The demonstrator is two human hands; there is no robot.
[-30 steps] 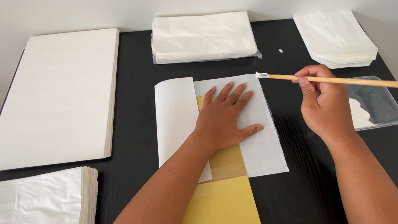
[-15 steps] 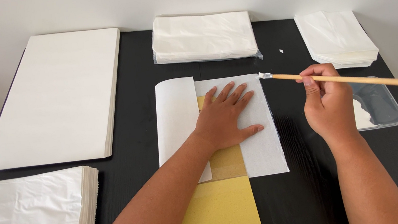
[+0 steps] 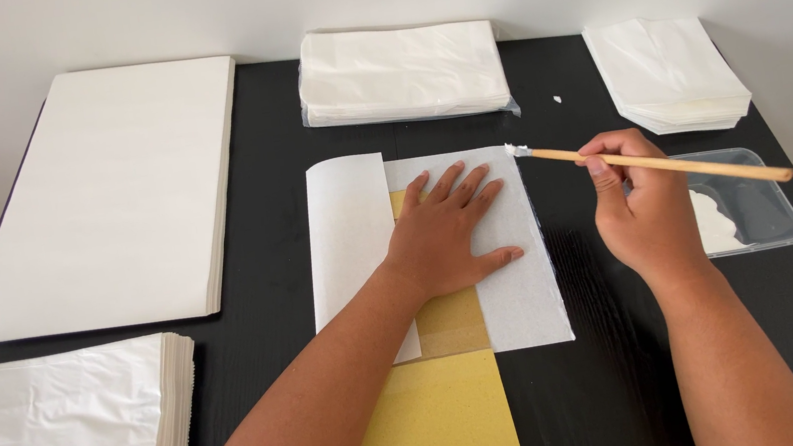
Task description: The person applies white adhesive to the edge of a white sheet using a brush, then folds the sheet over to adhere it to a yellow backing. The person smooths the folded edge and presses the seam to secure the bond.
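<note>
My left hand (image 3: 450,237) lies flat, fingers spread, on a thin white paper sheet (image 3: 524,288) whose left flap (image 3: 350,239) is folded over a yellow board (image 3: 438,420). My right hand (image 3: 645,208) grips a wooden brush (image 3: 672,164) by its handle. Its white, paste-laden tip (image 3: 515,150) touches the sheet's top right corner.
A clear plastic tray with white paste (image 3: 753,209) sits just right of my right hand. Stacks of white paper lie around the black table (image 3: 616,367): a large one (image 3: 110,188) at left, bags (image 3: 49,432) at front left, stacks (image 3: 404,76) at the back and back right (image 3: 670,68).
My right hand has shifted slightly right and down, tilting the brush flatter. The tip has stayed at the sheet's top right corner. My left hand has not moved.
</note>
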